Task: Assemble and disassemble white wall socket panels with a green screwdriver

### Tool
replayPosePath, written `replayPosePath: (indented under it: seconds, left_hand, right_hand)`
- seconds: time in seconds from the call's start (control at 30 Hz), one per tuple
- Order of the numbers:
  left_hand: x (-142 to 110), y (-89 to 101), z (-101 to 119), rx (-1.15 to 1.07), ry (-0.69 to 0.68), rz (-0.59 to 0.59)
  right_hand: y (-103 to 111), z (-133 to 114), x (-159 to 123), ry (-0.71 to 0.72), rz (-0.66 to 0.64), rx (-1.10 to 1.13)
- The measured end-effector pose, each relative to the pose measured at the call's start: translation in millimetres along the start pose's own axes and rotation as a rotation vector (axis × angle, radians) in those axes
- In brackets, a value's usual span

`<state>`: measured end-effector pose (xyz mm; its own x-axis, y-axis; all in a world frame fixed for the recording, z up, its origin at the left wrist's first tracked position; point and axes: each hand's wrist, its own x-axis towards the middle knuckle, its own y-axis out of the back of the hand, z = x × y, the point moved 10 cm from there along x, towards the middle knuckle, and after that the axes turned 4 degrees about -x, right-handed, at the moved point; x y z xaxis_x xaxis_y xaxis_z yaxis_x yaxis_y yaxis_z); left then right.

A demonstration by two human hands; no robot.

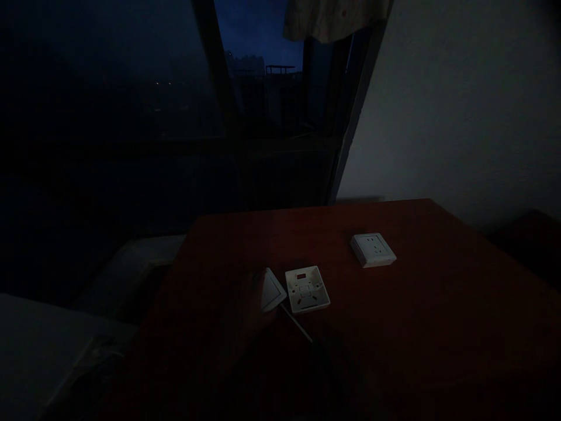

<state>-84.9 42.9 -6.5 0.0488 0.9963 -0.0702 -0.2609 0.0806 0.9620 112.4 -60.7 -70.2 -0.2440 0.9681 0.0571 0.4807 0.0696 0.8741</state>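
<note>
Deep shade covers both hands. My left hand [250,310] is closed around a white wall switch plate [272,290], held tilted above the table. Dim at the lower middle, my right hand [344,365] grips the dark handle of a screwdriver [297,323]. Its thin metal shaft points up and left, with the tip at the lower edge of the plate; whether it touches cannot be made out. Just right of the plate lies an open white mounting box [307,289], its hollow side up, with slots and screw holes showing inside.
A white socket [373,249] on its box sits farther back to the right on the reddish-brown table [438,304]. Behind the table are a dark-framed window [230,117] and a pale wall [456,111]. A piece of cloth [335,17] hangs at the top.
</note>
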Motion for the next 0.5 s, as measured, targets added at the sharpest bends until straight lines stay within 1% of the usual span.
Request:
replayPosePath:
  seconds: [0.1, 0.3, 0.4, 0.5]
  left_hand:
    - [0, -0.4, 2, -0.008, -0.007, -0.006]
    - [-1, -0.5, 3, -0.023, -0.004, -0.009]
    - [-1, 0.2, 4, -0.031, -0.017, -0.009]
    - [-1, 0.7, 4, -0.038, -0.02, -0.009]
  right_hand:
    - [0, -5, 1, 0.011, -0.01, 0.027]
    - [-1, -4, 3, -0.078, 0.004, 0.031]
    - [1, -4, 9, -0.093, -0.037, 0.068]
    - [2, -4, 13, -0.096, -0.124, 0.098]
